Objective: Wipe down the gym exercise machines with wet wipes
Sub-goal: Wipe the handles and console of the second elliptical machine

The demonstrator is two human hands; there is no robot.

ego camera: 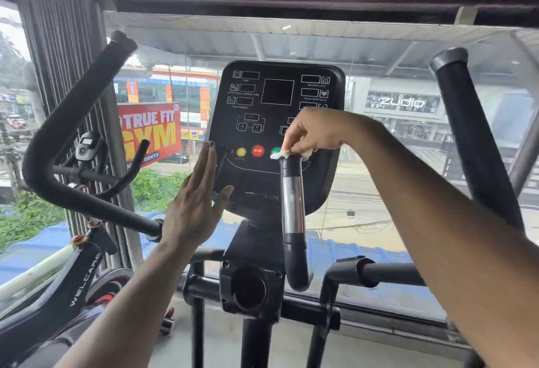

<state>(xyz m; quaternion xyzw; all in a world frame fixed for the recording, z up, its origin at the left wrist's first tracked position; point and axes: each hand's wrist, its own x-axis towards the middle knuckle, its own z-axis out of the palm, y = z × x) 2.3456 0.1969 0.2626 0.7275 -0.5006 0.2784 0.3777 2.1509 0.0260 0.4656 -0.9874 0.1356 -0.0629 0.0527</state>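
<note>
Here, at frame centre, the right hand [313, 134] is pinching a crumpled white wet wipe [280, 155] onto the black-and-chrome handlebar's [292, 207] top, while the left hand [194, 204], fingers straight, is pressing the black console [277, 122].

It was a gym on an upper floor: an elliptical trainer's console [277, 134] with a red STOP button [257, 150], a Welcare spin bike [84, 274] beside it, and a "True Fit Gym" banner [150, 131] beyond the window glass [379, 163].
</note>
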